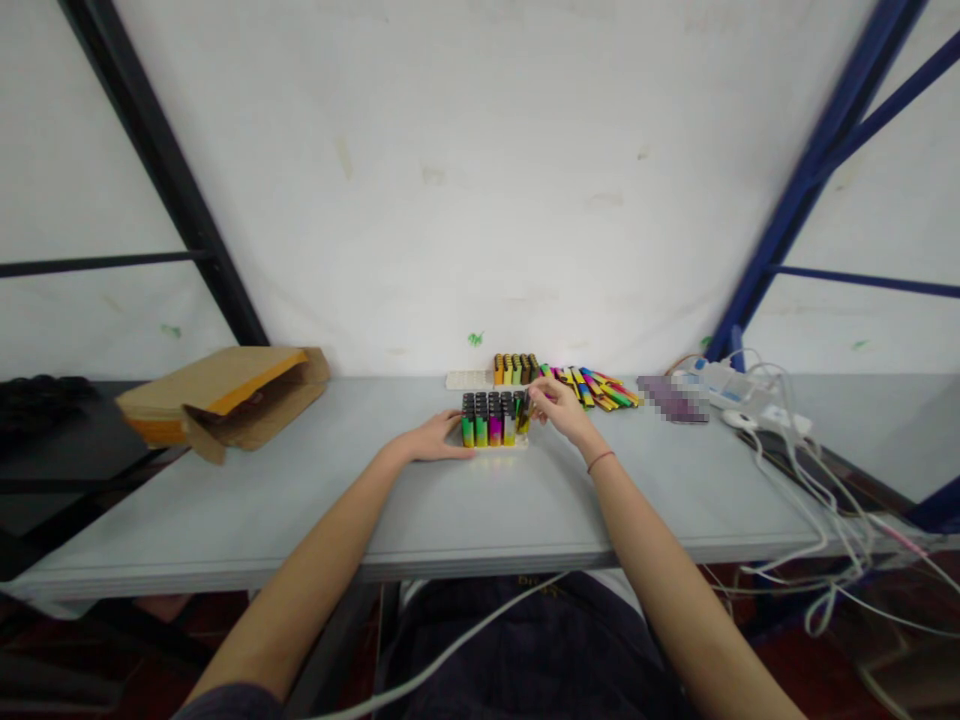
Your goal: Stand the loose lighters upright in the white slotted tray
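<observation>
Rows of colourful lighters (496, 428) with black tops stand upright in a white tray (504, 447) on the table in front of me. My left hand (435, 438) holds the left end of this tray, its thumb along the front edge and its fingers behind. At the tray's right end, my right hand (555, 405) pinches a lighter (524, 412), which is slightly tilted among the others. The fingers partly cover its upper end.
Behind are another block of upright lighters (515, 368), a white empty tray (469, 380) and a loose pile of lighters (611, 390). An open cardboard box (225, 390) lies left. A power strip (724, 382) and tangled white cables (817, 490) are at right.
</observation>
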The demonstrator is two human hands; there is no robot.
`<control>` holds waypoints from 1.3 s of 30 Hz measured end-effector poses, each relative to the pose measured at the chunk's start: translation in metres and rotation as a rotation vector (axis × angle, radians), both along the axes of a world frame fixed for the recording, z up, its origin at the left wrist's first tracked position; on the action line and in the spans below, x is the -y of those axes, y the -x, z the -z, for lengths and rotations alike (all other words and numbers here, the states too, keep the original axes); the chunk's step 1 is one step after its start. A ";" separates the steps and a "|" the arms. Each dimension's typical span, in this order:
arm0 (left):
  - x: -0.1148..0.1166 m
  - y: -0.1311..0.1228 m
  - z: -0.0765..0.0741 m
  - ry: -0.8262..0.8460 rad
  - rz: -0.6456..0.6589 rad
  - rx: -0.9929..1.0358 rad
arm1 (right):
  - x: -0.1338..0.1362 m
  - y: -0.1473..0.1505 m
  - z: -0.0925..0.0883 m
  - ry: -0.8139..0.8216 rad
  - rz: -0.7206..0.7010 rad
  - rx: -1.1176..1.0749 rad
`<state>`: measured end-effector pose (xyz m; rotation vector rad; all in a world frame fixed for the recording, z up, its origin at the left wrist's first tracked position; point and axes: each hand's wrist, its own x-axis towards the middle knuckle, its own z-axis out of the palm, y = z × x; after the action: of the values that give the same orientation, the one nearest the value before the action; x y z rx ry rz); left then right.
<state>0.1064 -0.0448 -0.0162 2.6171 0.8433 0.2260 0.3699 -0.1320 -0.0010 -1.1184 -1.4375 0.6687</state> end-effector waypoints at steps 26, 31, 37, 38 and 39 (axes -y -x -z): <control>-0.004 0.001 0.004 0.021 -0.001 0.017 | 0.002 -0.047 0.015 0.513 0.758 0.810; -0.003 0.001 0.003 0.020 -0.006 0.012 | 0.001 -0.049 0.016 0.545 0.806 0.807; -0.002 0.001 0.002 0.026 -0.019 -0.004 | -0.001 -0.057 0.018 0.615 0.813 0.812; -0.002 0.001 0.002 0.027 -0.019 -0.004 | 0.000 -0.058 0.018 0.617 0.796 0.818; -0.002 0.001 0.002 0.028 -0.019 -0.007 | 0.000 -0.058 0.017 0.620 0.773 0.824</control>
<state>0.1058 -0.0428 -0.0180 2.5866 0.8675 0.2091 0.4283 -0.1319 -0.0176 -2.4638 -1.2760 0.0494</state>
